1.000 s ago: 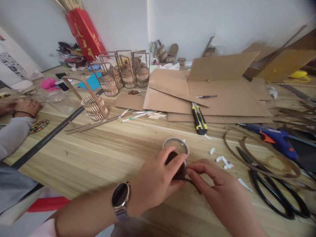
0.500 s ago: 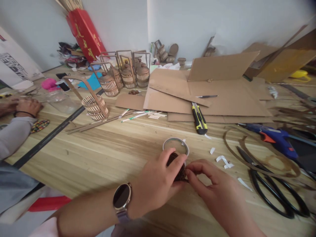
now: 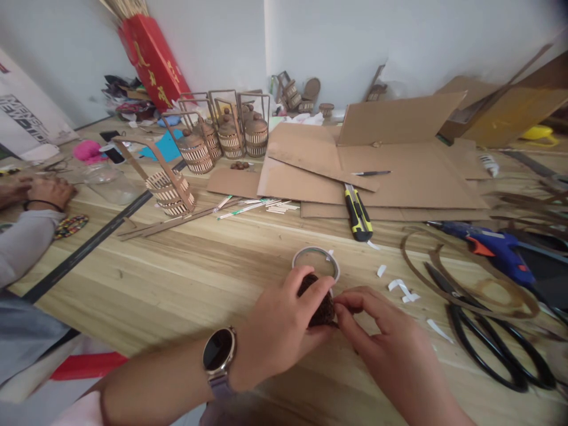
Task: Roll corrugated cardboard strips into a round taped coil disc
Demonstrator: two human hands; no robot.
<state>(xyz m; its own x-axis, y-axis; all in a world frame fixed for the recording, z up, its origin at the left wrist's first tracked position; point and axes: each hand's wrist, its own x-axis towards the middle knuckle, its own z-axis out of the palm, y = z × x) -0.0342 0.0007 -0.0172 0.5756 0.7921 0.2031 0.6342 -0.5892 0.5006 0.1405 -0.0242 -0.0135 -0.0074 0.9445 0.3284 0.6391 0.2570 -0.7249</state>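
A small dark brown round piece (image 3: 323, 309) is gripped by my left hand (image 3: 284, 316), whose fingers bend over its top and whose thumb lies below it. My right hand (image 3: 386, 331) pinches at the piece's right edge, thumb and index finger together beside a thin dark end. What exactly sits between those fingertips is too small to tell. Just beyond my left fingers lies a pale ring-shaped roll (image 3: 338, 270), partly covered by them. White paper scraps (image 3: 403, 291) lie to the right of it.
Black scissors (image 3: 483, 337), a blue glue gun (image 3: 506, 248) and curled brown strips are at right. Farther back are a yellow-black cutter (image 3: 358, 219), cardboard (image 3: 399, 171) and several small slatted baskets (image 3: 195, 152). Another person's hands (image 3: 48, 192) rest at far left.
Both hands stay nearly in place. The brown piece has tilted or shifted very slightly to the left under my left fingers.
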